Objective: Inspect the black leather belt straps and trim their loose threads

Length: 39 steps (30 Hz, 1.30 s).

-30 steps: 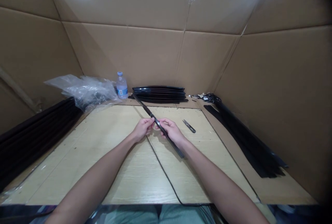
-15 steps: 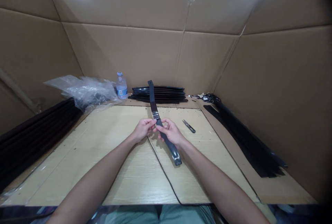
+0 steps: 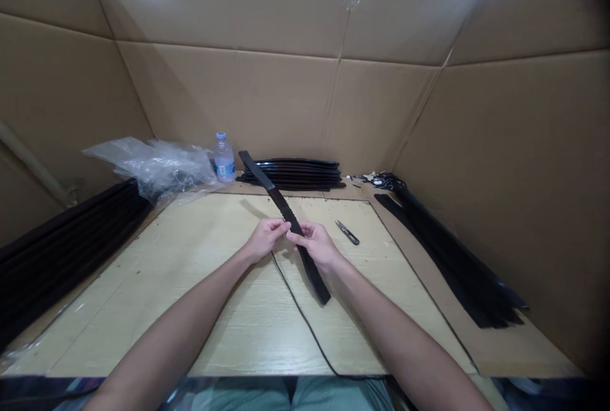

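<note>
A long, slightly curved black strip (image 3: 313,272) is held slanting over the table, its far end up and to the left. Close-set turns of cord ring it just beyond my hands. My right hand (image 3: 316,244) is closed around the strip near its middle, thumb on top. My left hand (image 3: 265,238) pinches at the strip's left side, fingertips beside the wrapped part. From under this hand a thin black cord (image 3: 299,311) runs down over the table's near edge. The bit between my left fingertips is mostly hidden.
Small thread snips (image 3: 347,232) lie right of my hands. Behind are a stack of black strips (image 3: 295,173), a water bottle (image 3: 223,158) and clear plastic bags (image 3: 162,166). Long black pieces lie along the left (image 3: 67,246) and right (image 3: 448,252) sides. Cardboard walls (image 3: 267,93) enclose the table.
The black strip has rolled over in my right hand, showing a darker face, and its far end has swung left. My left hand stays almost in place.
</note>
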Available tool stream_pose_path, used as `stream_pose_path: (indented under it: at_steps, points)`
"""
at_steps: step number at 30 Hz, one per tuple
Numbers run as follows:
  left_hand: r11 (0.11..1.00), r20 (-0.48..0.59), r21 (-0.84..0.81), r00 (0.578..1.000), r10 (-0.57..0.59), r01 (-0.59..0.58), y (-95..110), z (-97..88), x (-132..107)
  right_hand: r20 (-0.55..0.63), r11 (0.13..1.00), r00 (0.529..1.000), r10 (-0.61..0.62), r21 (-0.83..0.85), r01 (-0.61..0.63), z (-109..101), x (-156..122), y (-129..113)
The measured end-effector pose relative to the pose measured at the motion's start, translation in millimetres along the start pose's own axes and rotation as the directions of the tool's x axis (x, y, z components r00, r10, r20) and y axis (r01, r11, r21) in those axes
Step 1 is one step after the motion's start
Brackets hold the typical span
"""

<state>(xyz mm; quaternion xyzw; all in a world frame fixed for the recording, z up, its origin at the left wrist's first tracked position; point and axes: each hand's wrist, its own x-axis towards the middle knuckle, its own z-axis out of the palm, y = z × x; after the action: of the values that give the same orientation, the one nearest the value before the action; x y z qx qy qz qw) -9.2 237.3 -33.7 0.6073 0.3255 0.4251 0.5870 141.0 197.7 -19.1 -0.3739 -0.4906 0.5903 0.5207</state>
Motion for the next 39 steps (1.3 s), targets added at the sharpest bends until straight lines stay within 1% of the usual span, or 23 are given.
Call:
stream_pose_path:
  at_steps: [2,10,17,21,26,30,33,37,39]
  points:
    - [1.0,0.013,-0.014,1.0,-0.014,0.014,0.3,0.3,-0.9,0.018,1.0,1.0,-0.001,0.0,0.001,-1.3,0.6,-0.6]
    - [0.998,0.008,-0.048,0.999,-0.035,0.035,0.0,-0.1,0.2,-0.024,0.999,0.999,0.021,0.025,-0.021,-2.3,4.3,-3.5]
    - [0.997,-0.005,-0.07,0.999,-0.036,0.035,-2.5,-1.7,1.5,-0.017,0.998,0.999,0.029,-0.051,-0.03,-2.1,1.8,-5.1]
    - [0.996,0.013,-0.082,0.999,-0.04,0.041,-1.4,-0.6,0.1,-0.009,0.998,1.0,0.028,-0.053,-0.029,-3.9,1.3,-7.2]
    - [0.994,0.045,-0.091,0.998,-0.05,0.054,2.1,3.0,-1.6,-0.03,0.999,0.999,0.018,-0.033,-0.019,-4.8,0.9,-9.0]
    - [0.995,0.05,-0.09,0.998,-0.045,0.05,3.9,3.9,-2.3,0.023,1.0,1.0,0.015,0.01,-0.015,-4.6,0.4,-8.0]
    - [0.995,0.029,-0.081,0.998,-0.051,0.053,3.7,3.2,-1.7,0.044,1.0,0.999,-0.018,0.003,0.018,-4.5,2.4,-8.8]
    - [0.998,-0.04,-0.051,0.999,-0.029,0.026,1.7,2.5,0.4,-0.01,1.0,1.0,-0.028,0.011,0.028,-2.7,4.3,-8.8]
    - [0.999,-0.05,-0.05,0.999,-0.009,0.007,0.9,2.7,1.4,-0.038,1.0,0.999,-0.021,-0.004,0.021,-1.7,3.8,-7.2]
